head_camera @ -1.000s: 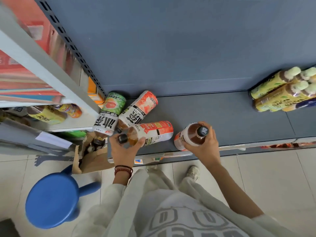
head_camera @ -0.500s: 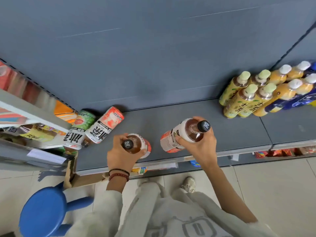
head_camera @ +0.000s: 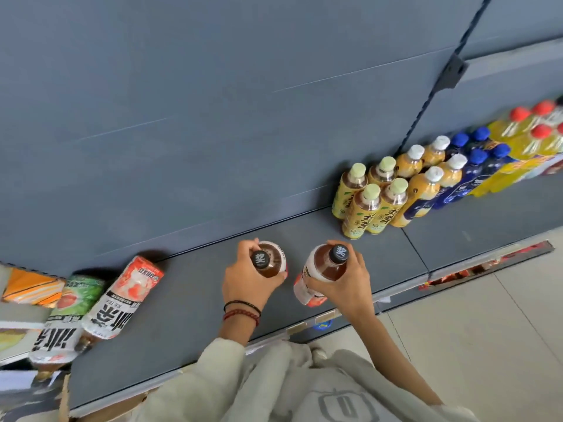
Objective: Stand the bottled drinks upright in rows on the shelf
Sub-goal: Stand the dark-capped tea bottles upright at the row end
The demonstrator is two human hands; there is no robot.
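My left hand (head_camera: 248,280) grips the neck of an iced-tea bottle (head_camera: 271,260) with a black cap, held upright over the grey shelf (head_camera: 189,303). My right hand (head_camera: 344,283) holds a second iced-tea bottle (head_camera: 320,272) of the same kind, tilted a little, near the shelf's front edge. Two more iced-tea bottles lie on their sides at the left: a red-labelled one (head_camera: 125,300) and a green-labelled one (head_camera: 67,318). Upright rows of yellow tea bottles (head_camera: 370,199) stand at the back right of the shelf.
Beyond the yellow bottles stand orange-juice bottles (head_camera: 426,181), blue-capped bottles (head_camera: 475,172) and red-capped yellow bottles (head_camera: 530,135). The shelf's grey back panel (head_camera: 213,117) rises behind. A tiled floor (head_camera: 487,345) lies to the right of my body; a cardboard box edge (head_camera: 64,400) shows at the lower left.
Both hands have carried their bottles to the right along the shelf, toward the upright rows. The view has swung right, and the blue stool has left the frame.
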